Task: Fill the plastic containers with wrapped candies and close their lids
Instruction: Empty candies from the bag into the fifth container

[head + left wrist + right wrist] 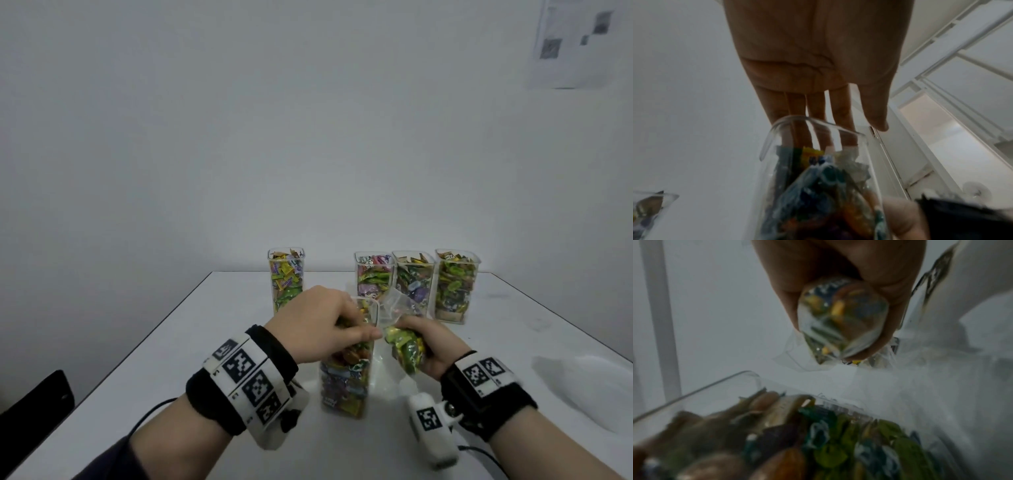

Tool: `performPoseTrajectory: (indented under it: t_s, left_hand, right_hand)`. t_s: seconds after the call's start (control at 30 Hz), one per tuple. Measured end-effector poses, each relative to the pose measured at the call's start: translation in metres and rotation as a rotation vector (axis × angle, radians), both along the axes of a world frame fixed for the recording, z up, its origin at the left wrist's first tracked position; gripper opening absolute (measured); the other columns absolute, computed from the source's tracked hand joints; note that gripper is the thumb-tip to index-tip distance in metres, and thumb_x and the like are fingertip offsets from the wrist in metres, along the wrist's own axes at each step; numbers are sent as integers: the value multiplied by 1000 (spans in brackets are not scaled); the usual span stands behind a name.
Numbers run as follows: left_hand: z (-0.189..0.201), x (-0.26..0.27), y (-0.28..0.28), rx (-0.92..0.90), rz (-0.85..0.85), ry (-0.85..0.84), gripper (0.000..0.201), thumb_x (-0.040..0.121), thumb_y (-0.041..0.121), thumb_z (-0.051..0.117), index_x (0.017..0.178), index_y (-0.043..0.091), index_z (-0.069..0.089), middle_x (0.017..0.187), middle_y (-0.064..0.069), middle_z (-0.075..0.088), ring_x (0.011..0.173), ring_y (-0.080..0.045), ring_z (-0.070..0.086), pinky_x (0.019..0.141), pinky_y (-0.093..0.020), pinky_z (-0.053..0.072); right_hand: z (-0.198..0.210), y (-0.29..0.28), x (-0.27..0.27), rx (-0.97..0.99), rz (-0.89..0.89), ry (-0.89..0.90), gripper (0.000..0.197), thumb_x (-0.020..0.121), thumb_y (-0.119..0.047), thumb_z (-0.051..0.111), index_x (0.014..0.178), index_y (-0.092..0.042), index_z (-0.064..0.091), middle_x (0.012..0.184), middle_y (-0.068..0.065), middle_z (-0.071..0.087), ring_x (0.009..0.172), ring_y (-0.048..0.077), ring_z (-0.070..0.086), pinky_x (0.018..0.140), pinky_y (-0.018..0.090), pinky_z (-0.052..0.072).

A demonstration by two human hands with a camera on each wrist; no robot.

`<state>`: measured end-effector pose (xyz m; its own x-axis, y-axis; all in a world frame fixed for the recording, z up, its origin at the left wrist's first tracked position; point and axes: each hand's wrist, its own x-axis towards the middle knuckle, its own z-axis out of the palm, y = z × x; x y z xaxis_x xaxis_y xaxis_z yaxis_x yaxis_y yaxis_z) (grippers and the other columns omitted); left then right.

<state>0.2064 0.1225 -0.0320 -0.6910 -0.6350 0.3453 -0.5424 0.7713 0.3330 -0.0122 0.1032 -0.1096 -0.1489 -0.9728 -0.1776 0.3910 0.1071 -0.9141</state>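
Where containers (414,284) stand: white table (513,329).

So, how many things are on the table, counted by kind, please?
Clear plastic containers holding candies, no lids on: 5 (four at the back, one near)
Clear plastic bags with candies: 1
White crumpled bags: 1
Total: 7

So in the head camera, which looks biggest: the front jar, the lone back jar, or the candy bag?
1. Front jar, though it is nearest the camera.
2. Lone back jar.
3. Candy bag, gripped by the right hand, so partly hidden.
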Motion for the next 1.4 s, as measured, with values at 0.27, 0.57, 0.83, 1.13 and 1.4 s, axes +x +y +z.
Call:
performPoseTrajectory:
  t_s: [0.27,0.57,0.83,1.13,1.4]
  left_hand:
    - [-40,9,-2,268,225,499,111,43,63,81,139,30,37,133,11,46,123,-1,43,104,-25,37]
    - [-54,3,-22,465,246,647,112,47,32,91,144,15,38,128,4,56,95,-1,59,83,-12,50]
    - [-52,12,-64,397,371,906,84,55,16,90,130,12,54,109,0,70,97,-15,68,87,-38,56]
    - [-49,-13,-127,342,479,829,99,59,19,90,143,12,38,122,3,59,110,-10,55,90,-20,48]
    - [-60,-47,-163,363,461,678,94,72,24,82,146,18,24,142,-5,45,130,-21,43,106,-30,36]
  right_hand:
    - [-19,-21,5,105,91,-223,7,84,-5,56,89,0,54,73,18,56,51,26,59,46,30,53]
    - [-31,-20,-3,189,171,-319,20,85,-6,53,103,3,51,86,25,60,57,32,67,48,35,56]
    - [-32,-25,0,245,180,-285,27,71,-4,64,96,4,58,86,25,62,61,32,65,54,38,58]
    - [-31,-31,-1,277,182,-243,42,66,-4,67,106,6,60,87,27,65,70,35,63,62,41,56]
    - [-26,-37,-6,306,217,-185,40,67,-6,66,103,10,64,95,31,65,82,39,61,82,47,48]
